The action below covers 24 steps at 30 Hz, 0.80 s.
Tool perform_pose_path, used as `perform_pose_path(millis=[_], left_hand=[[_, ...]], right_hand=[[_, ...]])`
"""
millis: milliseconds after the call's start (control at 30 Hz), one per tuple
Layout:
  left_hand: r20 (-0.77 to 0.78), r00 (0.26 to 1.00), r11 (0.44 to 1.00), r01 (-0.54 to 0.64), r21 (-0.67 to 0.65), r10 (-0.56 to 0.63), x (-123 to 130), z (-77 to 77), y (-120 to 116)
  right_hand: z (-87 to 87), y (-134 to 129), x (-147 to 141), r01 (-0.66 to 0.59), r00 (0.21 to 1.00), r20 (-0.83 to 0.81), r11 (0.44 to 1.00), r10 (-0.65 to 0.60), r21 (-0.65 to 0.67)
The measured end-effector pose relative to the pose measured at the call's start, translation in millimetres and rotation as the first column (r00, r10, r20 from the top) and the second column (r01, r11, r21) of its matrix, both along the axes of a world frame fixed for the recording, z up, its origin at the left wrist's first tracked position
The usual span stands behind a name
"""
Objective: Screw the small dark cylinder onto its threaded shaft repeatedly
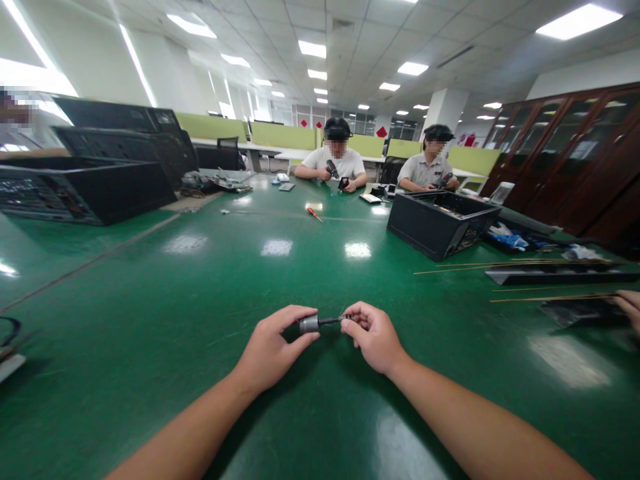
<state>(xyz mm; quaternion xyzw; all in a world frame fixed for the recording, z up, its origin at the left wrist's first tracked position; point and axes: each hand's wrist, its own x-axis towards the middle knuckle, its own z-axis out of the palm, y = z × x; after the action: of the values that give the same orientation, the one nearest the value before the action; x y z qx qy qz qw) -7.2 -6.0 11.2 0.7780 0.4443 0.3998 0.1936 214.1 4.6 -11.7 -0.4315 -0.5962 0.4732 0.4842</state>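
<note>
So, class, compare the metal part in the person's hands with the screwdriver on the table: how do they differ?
The metal part is grey with a dark shaft; the screwdriver has an orange-red handle. The metal part is held between the left hand and right hand, while the screwdriver lies untouched farther away. Both have a thick end and a slim shaft.

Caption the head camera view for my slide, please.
Left hand holding a grey cylinder, right hand at its dark shaft, over a green table.

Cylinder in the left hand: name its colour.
The cylinder is silvery grey; it shows in the head view.
</note>
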Motion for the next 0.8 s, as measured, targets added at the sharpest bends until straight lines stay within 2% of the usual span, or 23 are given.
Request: perform_pose_path(millis=[167, 267, 367, 533, 600, 667, 733, 800], left_hand=[[0.007, 0.993, 0.991, -0.115, -0.074, 0.116, -3, 2.9, 3], [0.162, 0.97, 0.956, -0.138, -0.26, 0.184, -5, 0.4, 8], [0.424, 0.87, 0.89, -0.035, -0.454, 0.25, -7, -4.0, 14], [0.655, 0.639, 0.806, 0.091, -0.584, 0.403, -11, -0.5, 14], [0.681, 0.576, 0.785, 0.104, -0.61, 0.452, -14, 5.8, 11], [0.665, 0.553, 0.763, 0.079, -0.642, 0.502, -20, 13.4, 8], [0.629, 0.559, 0.751, 0.017, -0.66, 0.54, -29, 20.8, 4], [0.581, 0.605, 0.77, -0.085, -0.632, 0.544, -44, 27.0, -2]], right_hand=[[-2.7, 9, 1, 0.002, 0.962, -0.269, 0.991, -0.039, -0.137], [-3.7, 12, 1, 0.021, 0.938, -0.335, 0.983, -0.082, -0.184], [-3.0, 12, 0, 0.015, 0.944, -0.32, 0.983, -0.074, -0.183], [-1.0, 12, -2, -0.017, 0.951, -0.308, 0.984, -0.038, -0.176], [-0.9, 12, -2, -0.022, 0.949, -0.313, 0.985, -0.033, -0.17], [-0.8, 13, -2, -0.027, 0.947, -0.32, 0.986, -0.028, -0.167], [-0.7, 13, -2, -0.041, 0.945, -0.327, 0.986, -0.015, -0.164], [-0.4, 12, -3, -0.061, 0.943, -0.333, 0.986, 0.006, -0.156]])
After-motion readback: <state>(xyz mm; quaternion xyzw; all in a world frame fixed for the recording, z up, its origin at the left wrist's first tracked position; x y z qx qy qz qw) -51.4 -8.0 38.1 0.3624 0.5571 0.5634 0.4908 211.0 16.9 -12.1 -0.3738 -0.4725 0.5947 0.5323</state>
